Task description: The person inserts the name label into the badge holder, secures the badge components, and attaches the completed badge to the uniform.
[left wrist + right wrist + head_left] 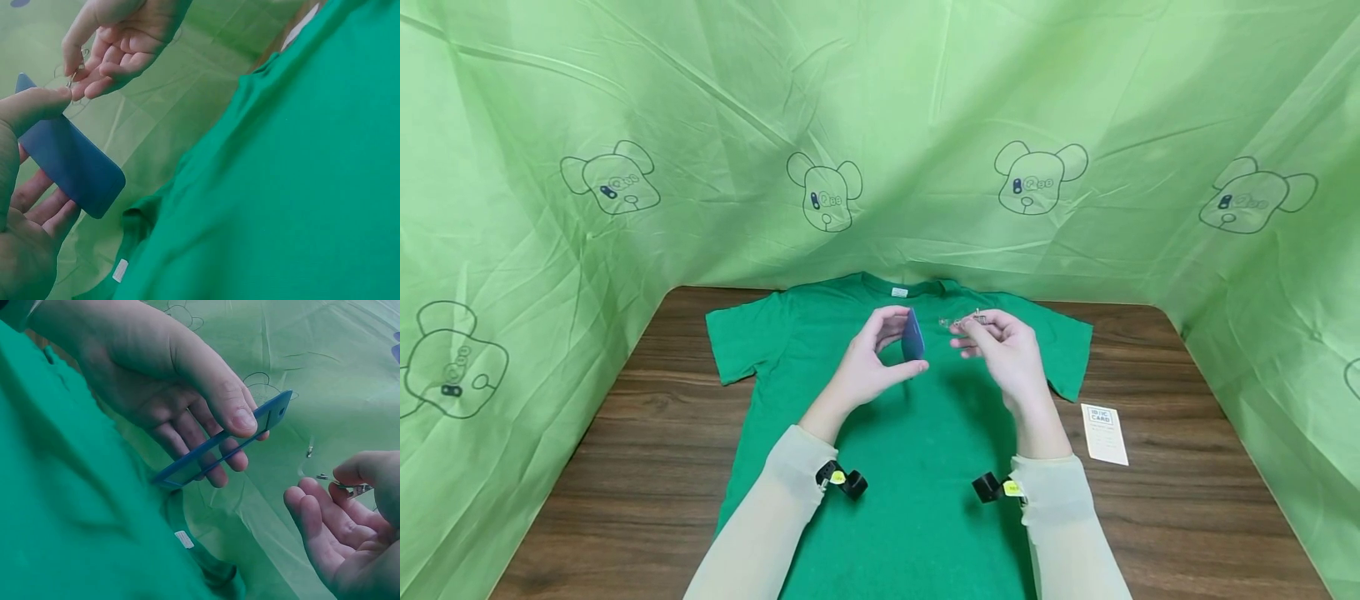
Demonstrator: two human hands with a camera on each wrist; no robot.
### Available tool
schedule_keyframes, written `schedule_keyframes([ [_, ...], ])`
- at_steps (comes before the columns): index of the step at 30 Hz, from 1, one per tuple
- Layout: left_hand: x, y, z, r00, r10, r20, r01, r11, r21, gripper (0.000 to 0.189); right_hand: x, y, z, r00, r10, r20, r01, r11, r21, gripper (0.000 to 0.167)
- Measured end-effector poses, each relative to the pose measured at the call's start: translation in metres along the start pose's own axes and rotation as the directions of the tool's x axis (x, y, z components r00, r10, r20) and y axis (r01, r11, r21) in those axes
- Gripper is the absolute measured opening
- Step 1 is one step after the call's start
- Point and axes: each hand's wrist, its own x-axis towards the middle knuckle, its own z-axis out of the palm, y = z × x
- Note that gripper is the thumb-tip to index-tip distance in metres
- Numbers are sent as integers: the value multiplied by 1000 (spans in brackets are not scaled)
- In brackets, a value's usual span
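Note:
A blue card holder (913, 336) stands nearly edge-on to the head view, pinched by my left hand (874, 360) with the thumb along one edge and fingers along the other. The right wrist view shows a slot at one end of this holder (219, 445) and an open frame. My right hand (1013, 358) pinches a small metal badge clip (357, 490) between thumb and forefinger. A clear strap with a metal snap (310, 450) sticks out from the clip towards the holder. Below both hands a green T-shirt (917, 500) lies spread out.
A white paper card (1103, 435) printed "ID/IC CARD" lies on the brown wooden table (640, 467), right of the shirt. Green fabric walls (910, 100) with printed bear heads stand behind and at both sides.

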Motion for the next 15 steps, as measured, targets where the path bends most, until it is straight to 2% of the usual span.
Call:
schedule_keyframes([
  [15, -1, -2, 0, 1000, -28, -2, 28, 1000, 2, 78, -4, -5, -3, 998, 33, 50, -31, 999, -42, 31],
])
